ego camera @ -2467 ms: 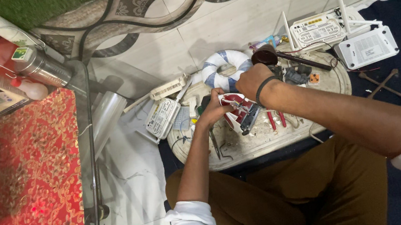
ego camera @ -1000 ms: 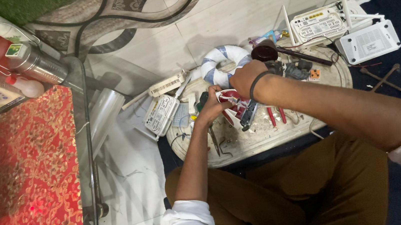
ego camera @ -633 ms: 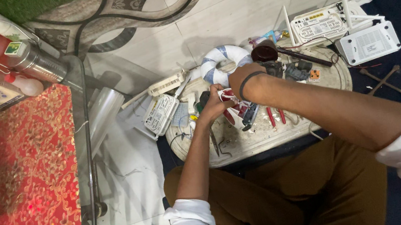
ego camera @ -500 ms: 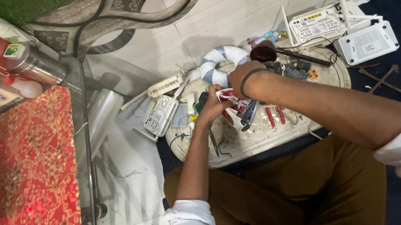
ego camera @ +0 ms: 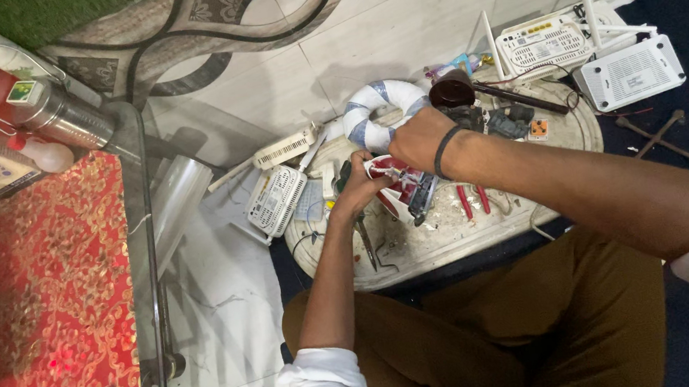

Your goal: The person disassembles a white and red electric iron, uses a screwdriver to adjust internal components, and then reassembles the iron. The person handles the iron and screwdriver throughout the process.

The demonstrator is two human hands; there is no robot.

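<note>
Left hand (ego camera: 361, 190) and right hand (ego camera: 416, 138) both gripping red-white gadget (ego camera: 400, 189) with closed fingers above round tabletop (ego camera: 454, 246), beside red pliers (ego camera: 472, 200).

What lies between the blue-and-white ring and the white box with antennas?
In the head view, a dark brown cup-like thing sits between the ring and the antenna box.

White sleeves are rolled up both arms, with brown trousers and a dark band on the right wrist.
</note>
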